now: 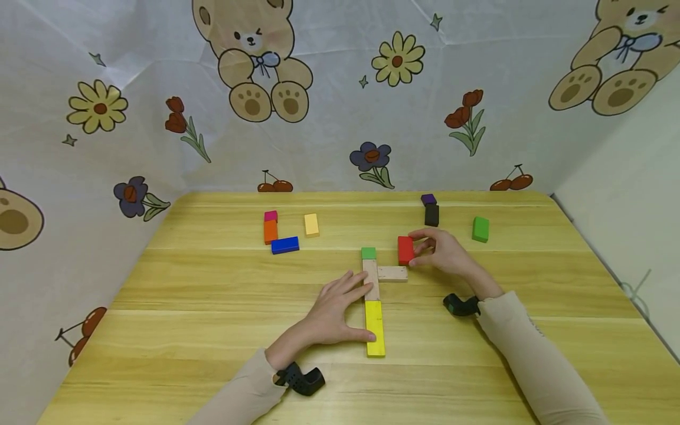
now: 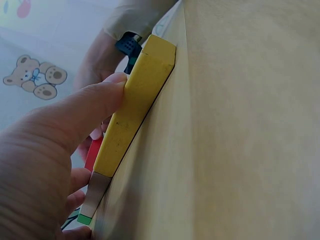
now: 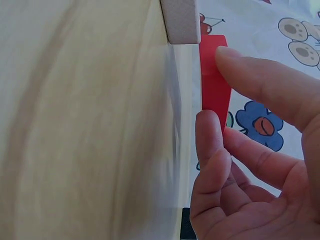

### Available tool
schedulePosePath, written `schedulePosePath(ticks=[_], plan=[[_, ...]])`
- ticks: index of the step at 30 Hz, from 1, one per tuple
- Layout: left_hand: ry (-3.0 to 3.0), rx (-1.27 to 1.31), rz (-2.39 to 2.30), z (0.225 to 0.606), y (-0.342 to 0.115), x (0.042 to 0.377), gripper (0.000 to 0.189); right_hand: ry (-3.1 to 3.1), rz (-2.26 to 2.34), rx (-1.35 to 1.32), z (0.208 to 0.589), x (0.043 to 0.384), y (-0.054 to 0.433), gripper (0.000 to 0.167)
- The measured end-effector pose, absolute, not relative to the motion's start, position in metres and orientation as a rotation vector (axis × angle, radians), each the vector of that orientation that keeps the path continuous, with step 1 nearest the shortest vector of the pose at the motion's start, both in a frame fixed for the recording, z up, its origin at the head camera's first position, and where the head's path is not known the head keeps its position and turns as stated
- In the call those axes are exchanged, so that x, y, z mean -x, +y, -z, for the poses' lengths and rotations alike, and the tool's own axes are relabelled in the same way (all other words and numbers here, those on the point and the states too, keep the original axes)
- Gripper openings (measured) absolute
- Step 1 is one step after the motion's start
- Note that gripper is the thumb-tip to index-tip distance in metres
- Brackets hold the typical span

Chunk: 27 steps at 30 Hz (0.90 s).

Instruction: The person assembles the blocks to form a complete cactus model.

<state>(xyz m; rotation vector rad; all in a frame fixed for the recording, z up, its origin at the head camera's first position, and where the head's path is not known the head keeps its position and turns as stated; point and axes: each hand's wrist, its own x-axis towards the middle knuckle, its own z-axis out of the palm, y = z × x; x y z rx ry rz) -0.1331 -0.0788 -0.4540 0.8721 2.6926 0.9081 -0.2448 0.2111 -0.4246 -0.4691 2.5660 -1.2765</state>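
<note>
A column of blocks runs up the table in the head view: a yellow block (image 1: 374, 330) nearest, a pale wooden block (image 1: 372, 289) beyond it, and a small green block (image 1: 368, 253) at the far end. Another pale block (image 1: 392, 273) juts out to the right. My left hand (image 1: 332, 310) spreads over the column's left side, thumb on the yellow block and fingertips at the pale one. With my right hand (image 1: 441, 254) I grip a red block (image 1: 405, 251) just beyond the jutting piece; in the right wrist view the thumb (image 3: 260, 80) presses its face.
Back left lie an orange block (image 1: 270, 232), a magenta block (image 1: 271, 215), a blue block (image 1: 285, 245) and a cream block (image 1: 311, 225). Back right are a purple block (image 1: 428, 199), a black block (image 1: 432, 215) and a larger green block (image 1: 480, 229). A patterned cloth (image 1: 329, 159) hangs behind the table.
</note>
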Motion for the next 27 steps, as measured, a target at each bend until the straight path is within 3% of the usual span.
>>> schedulePosePath(ticks=[27], plan=[[2.694,-0.865,-0.897,0.4534,-0.0791,0.1329,0.096,2.570,1.217,0.542,0.4324,0.2446,0.2100,0.064]])
